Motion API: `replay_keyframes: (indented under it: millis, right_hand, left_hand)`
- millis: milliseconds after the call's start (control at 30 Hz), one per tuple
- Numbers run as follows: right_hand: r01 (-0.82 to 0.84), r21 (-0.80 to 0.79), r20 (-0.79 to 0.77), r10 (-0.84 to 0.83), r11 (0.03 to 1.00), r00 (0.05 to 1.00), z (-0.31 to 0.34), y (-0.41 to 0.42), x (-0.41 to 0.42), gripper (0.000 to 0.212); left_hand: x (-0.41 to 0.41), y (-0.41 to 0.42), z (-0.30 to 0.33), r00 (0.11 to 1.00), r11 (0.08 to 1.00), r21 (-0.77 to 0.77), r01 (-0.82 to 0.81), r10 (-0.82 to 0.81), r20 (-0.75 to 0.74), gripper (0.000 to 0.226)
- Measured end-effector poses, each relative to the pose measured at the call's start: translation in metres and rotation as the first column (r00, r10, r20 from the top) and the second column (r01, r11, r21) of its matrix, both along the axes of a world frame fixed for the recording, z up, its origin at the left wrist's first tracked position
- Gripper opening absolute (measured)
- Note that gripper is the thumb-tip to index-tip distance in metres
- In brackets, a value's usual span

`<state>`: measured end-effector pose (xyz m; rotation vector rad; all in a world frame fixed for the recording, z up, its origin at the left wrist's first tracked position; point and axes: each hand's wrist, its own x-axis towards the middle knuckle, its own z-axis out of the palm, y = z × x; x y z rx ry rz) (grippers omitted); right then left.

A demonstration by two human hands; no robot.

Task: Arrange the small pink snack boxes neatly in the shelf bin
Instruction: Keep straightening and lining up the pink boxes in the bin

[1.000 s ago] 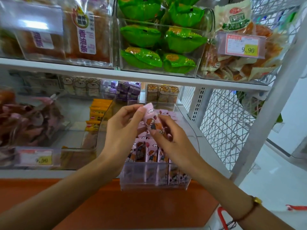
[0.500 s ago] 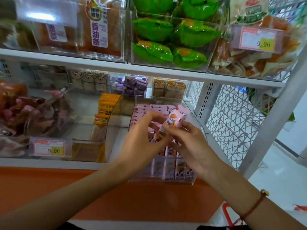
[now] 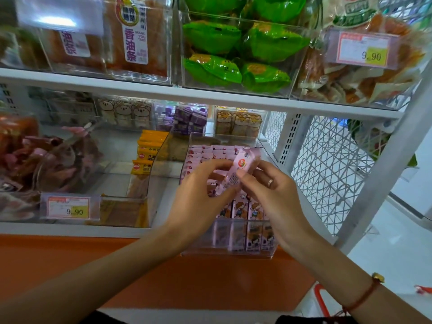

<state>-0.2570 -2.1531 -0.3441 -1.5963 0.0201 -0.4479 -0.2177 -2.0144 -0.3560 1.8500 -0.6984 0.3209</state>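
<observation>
A clear plastic shelf bin (image 3: pixel 224 252) stands on the lower shelf at centre, filled with rows of small pink snack boxes (image 3: pixel 240 211) standing upright. Above the bin both hands hold one pink snack box (image 3: pixel 240 168), tilted with its top end pointing up and to the right. My left hand (image 3: pixel 201 195) grips its lower left side with curled fingers. My right hand (image 3: pixel 268 195) pinches it from the right, thumb on the box's face. The hands hide the middle rows of the bin.
Yellow snack packs (image 3: pixel 147 153) fill the bin to the left. A 9.90 price tag (image 3: pixel 70 208) hangs on the shelf front. Green packets (image 3: pixel 233 54) sit on the upper shelf (image 3: pixel 210 94). A white wire mesh panel (image 3: pixel 327 171) closes the right side.
The held pink box has turned between both hands, its cartoon face rotating away and a side with a round logo now showing. The camera view has shifted slightly downward.
</observation>
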Motion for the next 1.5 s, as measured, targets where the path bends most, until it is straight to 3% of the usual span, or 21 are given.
replay_keyframes:
  millis: [200,367,533,667,800,867,1033,1233,1400,1500]
  right_hand:
    - [-0.043,-0.047,0.035,0.045,0.998,0.998,0.008,-0.003,-0.002,0.029]
    - [0.000,0.083,-0.087,0.007,0.997,0.996,0.007,-0.008,-0.001,0.036]
    - [-0.006,0.093,-0.118,0.017,0.996,0.993,0.005,-0.007,0.000,0.041]
    - [-0.012,0.033,-0.062,0.014,0.999,0.998,0.006,-0.005,0.000,0.043]
    - [-0.053,-0.017,0.010,0.053,0.998,0.999,0.004,-0.004,0.000,0.045]
    - [-0.079,-0.019,0.059,0.080,0.997,0.995,0.005,-0.004,-0.001,0.043]
    - [-0.187,0.011,0.164,0.182,0.982,0.969,0.007,-0.006,-0.001,0.042]
    - [-0.183,0.017,0.167,0.178,0.983,0.970,0.006,-0.008,0.000,0.043]
    - [0.001,-0.247,0.129,0.032,0.969,0.991,0.010,0.001,-0.006,0.060]
    - [0.059,-0.228,0.164,-0.021,0.972,0.986,0.010,0.003,-0.007,0.038]
  left_hand:
    - [0.001,0.004,0.013,0.982,0.987,-0.120,0.107,-0.124,-0.141,0.032]
    - [0.002,0.006,0.021,0.811,0.947,-0.248,0.206,-0.307,-0.498,0.020]
    - [0.005,0.008,0.020,0.722,0.938,-0.246,0.243,-0.344,-0.600,0.027]
    - [0.008,0.009,0.018,0.819,0.954,-0.172,0.243,-0.297,-0.491,0.018]
    - [0.013,0.015,0.019,0.919,0.971,-0.114,0.208,-0.234,-0.317,0.050]
    - [0.013,0.016,0.019,0.953,0.971,-0.098,0.217,-0.232,-0.194,0.047]
    - [0.009,0.017,0.021,0.978,0.970,-0.142,0.197,-0.205,-0.039,0.037]
    - [0.008,0.016,0.020,0.979,0.971,-0.136,0.197,-0.202,-0.023,0.040]
    - [0.008,0.013,0.015,0.995,0.996,-0.065,0.066,-0.061,0.074,0.039]
    - [0.006,0.013,0.015,0.982,1.000,0.026,-0.009,0.004,0.190,0.037]
